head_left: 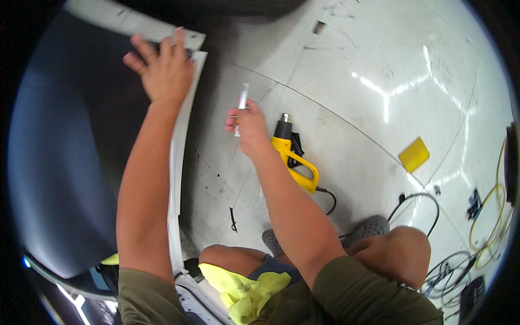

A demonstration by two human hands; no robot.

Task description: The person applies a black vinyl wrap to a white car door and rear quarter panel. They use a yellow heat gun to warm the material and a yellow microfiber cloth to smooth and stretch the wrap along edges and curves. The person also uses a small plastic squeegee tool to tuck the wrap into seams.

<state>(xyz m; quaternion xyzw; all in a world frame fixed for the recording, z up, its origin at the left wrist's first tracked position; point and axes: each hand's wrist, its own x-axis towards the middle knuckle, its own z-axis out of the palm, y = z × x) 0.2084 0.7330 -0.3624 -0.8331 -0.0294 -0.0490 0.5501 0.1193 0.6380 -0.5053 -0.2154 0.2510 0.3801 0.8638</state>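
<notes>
OK, R hand [252, 125] pinching slim whitish plastic-looking stick [245, 92], L of yellow-black heat gun [303, 183]; prob. light, stiff, grip mid. L hand [168, 78] splayed on smooth dark panel [65, 135], farther L.

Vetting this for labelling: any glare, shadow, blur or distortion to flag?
Head view: bright light lines reflect off the glossy floor at right; head view: shadow darkens the floor beside the dark panel; head view: corners go black and floor lines bow; head view: fine detail on the pale stick in the right hand is unreadable.
</notes>
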